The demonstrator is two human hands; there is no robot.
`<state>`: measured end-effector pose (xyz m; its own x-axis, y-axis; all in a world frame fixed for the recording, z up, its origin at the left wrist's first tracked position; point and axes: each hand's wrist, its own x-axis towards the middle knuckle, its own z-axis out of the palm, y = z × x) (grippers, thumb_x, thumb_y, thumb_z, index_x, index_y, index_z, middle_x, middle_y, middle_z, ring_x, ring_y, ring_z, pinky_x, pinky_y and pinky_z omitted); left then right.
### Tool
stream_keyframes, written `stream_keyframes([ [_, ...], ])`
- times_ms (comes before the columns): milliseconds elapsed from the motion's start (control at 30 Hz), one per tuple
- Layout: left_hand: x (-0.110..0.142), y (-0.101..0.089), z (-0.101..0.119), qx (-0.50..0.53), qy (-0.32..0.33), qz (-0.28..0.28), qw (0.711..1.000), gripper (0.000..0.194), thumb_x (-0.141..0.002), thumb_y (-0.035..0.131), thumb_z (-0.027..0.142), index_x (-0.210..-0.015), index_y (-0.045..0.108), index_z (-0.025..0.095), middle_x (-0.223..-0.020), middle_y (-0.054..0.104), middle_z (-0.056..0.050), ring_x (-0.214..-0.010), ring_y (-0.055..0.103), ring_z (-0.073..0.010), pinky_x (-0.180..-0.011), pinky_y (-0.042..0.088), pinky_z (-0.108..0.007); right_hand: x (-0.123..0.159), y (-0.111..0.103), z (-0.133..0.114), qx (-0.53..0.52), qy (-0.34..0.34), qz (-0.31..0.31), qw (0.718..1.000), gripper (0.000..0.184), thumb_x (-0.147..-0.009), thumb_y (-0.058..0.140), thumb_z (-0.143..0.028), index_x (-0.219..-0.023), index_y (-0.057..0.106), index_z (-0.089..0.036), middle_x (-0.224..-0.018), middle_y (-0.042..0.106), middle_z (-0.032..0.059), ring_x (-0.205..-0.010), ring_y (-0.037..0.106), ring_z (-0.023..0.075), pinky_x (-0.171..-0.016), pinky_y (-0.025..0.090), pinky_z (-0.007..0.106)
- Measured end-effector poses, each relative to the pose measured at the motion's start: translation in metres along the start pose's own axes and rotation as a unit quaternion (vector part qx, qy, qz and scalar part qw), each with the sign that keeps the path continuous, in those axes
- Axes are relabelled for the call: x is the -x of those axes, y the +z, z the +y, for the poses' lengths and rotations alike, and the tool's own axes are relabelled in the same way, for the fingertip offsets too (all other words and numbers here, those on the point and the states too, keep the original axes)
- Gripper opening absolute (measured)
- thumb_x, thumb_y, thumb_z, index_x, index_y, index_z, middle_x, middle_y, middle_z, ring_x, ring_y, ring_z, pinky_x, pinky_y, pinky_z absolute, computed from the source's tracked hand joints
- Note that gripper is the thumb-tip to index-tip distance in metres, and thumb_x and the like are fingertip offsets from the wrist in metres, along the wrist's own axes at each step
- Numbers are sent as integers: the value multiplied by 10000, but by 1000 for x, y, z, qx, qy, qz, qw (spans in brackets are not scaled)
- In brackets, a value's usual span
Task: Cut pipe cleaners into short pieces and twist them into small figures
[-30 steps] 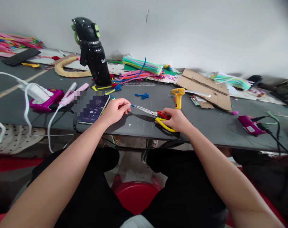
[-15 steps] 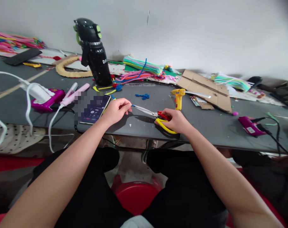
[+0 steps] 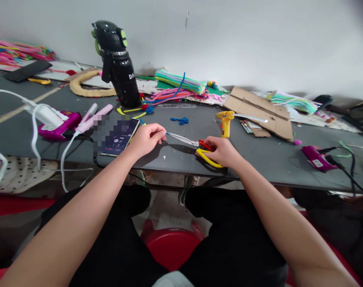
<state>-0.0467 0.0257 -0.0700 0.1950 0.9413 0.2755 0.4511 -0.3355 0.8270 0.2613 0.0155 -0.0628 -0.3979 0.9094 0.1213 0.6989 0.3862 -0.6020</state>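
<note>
My right hand (image 3: 221, 150) is closed round the red and yellow handles of a pair of scissors (image 3: 181, 138). The blades point left and look nearly closed. At their tips my left hand (image 3: 150, 137) pinches a small blue piece that looks like a pipe cleaner (image 3: 167, 133); only a tiny end of it shows beyond my fingertips. Beyond the blades, several short blue pieces (image 3: 181, 120) lie together on the grey table (image 3: 181, 159). A phone (image 3: 117, 137) with a lit screen lies just left of my left hand.
A yellow glue gun (image 3: 226, 123) stands behind my right hand, near flat cardboard (image 3: 259, 111). A black bottle (image 3: 123, 75) rises at the back left. Bundled pipe cleaners (image 3: 181, 81) lie along the wall. Purple power adapters (image 3: 318, 158) with cables sit at both sides.
</note>
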Motion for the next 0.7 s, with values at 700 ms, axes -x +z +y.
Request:
stream_keyframes([
  [700, 1, 0, 0, 0, 1, 5, 1000, 182, -909, 588, 323, -868, 661, 162, -787, 730, -54, -607, 614, -119, -605, 483, -240, 2, 1, -5, -2, 19, 9, 1000, 385, -726, 761, -531, -813, 588, -198, -639, 513, -32, -587, 401, 116, -553, 319, 272],
])
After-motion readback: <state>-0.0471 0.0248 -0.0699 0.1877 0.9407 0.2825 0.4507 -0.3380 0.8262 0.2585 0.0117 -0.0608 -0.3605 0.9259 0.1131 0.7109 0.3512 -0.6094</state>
